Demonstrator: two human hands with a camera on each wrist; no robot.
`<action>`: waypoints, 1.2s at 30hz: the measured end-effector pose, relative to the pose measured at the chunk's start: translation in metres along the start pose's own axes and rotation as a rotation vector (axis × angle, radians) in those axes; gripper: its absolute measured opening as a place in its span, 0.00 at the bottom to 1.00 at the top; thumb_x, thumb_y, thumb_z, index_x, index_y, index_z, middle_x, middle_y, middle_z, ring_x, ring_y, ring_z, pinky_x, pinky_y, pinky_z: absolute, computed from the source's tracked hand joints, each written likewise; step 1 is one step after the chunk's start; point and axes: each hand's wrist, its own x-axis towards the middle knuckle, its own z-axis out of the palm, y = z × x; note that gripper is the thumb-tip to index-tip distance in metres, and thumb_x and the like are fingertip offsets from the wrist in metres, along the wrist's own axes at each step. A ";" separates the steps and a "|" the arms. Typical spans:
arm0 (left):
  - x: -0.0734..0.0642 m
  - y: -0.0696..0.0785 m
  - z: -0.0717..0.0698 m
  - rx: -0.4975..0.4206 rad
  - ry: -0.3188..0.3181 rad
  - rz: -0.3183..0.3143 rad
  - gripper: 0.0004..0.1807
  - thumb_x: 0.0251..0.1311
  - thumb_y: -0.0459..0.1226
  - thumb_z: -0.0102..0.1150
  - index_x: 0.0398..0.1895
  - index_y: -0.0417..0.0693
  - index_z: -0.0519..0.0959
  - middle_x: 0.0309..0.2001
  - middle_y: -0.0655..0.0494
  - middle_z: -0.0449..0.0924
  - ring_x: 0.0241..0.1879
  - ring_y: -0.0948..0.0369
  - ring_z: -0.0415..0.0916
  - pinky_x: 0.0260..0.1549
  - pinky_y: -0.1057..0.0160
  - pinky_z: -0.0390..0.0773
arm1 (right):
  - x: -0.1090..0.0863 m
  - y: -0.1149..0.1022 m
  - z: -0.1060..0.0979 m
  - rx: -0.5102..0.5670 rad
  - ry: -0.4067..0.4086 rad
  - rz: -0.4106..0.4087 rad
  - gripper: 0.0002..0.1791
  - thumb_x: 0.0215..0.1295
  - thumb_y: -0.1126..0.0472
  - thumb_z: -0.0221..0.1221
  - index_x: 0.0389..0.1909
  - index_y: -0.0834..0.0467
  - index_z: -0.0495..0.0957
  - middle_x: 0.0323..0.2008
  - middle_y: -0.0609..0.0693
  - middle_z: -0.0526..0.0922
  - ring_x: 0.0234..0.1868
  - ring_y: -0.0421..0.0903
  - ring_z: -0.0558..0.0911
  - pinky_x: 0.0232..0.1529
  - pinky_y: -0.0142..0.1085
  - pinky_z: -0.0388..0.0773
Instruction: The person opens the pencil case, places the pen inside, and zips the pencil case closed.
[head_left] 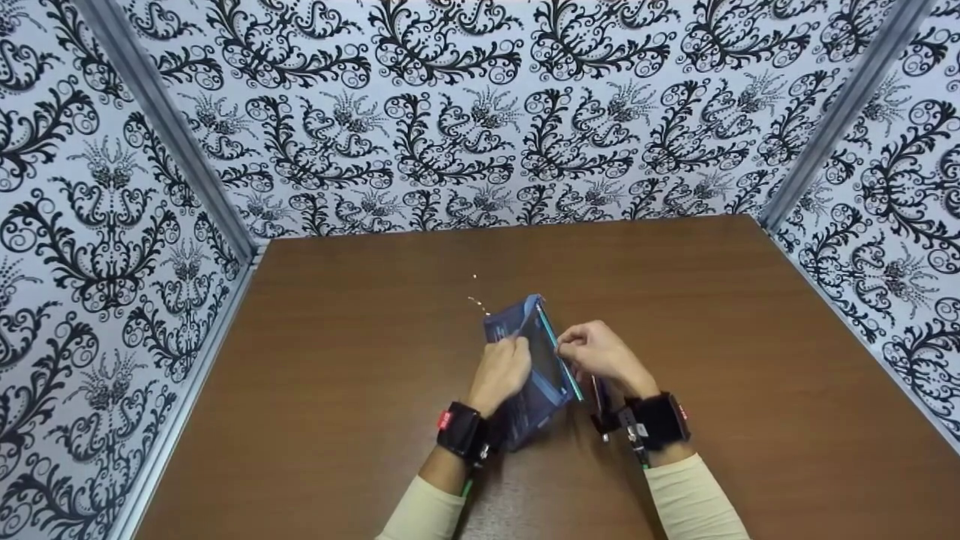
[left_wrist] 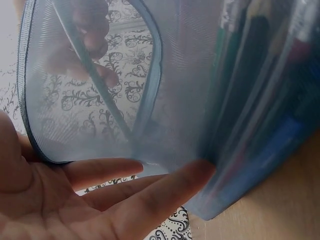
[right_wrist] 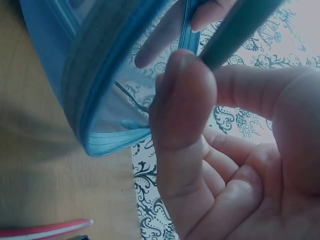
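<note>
A blue, see-through mesh pencil case (head_left: 544, 382) stands tilted over the table, its zipped mouth gaping toward my right hand. My left hand (head_left: 506, 371) grips the case by the edge of its mouth; in the left wrist view, fingers (left_wrist: 165, 197) lie along the mesh. Several pencils (left_wrist: 245, 75) show through the mesh inside the case. Between thumb and forefinger my right hand (head_left: 600, 352) pinches a slim green pencil (head_left: 551, 334), which slants along the case's mouth. Up close, the right wrist view shows the zipper edge (right_wrist: 112, 142) beside the right thumb.
The brown wooden table (head_left: 360, 337) runs back to patterned walls (head_left: 465, 135) on three sides. A thin red and white stick-shaped item (right_wrist: 45, 229) lies on the table in the right wrist view. Small shiny bits (head_left: 478, 304) show behind the case.
</note>
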 end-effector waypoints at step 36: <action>0.000 0.000 0.000 0.006 0.002 -0.020 0.23 0.72 0.39 0.36 0.14 0.52 0.66 0.19 0.54 0.68 0.23 0.56 0.70 0.25 0.58 0.72 | -0.006 -0.007 -0.005 0.012 0.015 0.038 0.13 0.62 0.68 0.54 0.41 0.70 0.82 0.29 0.58 0.84 0.20 0.43 0.79 0.24 0.37 0.78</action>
